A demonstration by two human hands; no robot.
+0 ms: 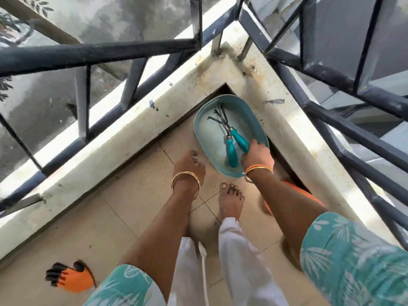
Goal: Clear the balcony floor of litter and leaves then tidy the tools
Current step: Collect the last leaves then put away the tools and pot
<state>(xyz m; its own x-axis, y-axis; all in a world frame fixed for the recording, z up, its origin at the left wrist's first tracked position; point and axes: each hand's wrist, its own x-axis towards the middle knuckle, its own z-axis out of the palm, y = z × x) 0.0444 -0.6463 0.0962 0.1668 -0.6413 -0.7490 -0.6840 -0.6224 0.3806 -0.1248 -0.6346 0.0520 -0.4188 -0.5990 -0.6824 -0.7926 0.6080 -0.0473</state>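
Teal tray (pixel 199 120) w/ 2 rakes (pixel 223 120); right hand (pixel 257 154) grips one handle.

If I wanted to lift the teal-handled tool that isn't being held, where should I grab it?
Probably by its thick teal handle, reaching from the near end of the tray. The handle points toward the person, while the thin dark prongs splay toward the far corner.

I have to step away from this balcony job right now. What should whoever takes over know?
Right hand: gripping one teal-handled hand rake inside the teal tray in the balcony corner.
Left hand: empty, hovering beside the tray.
A second teal-handled rake already lies in the tray.
Floor tiles in view look clear of leaves.
Left: orange-and-black glove still lies on the floor.
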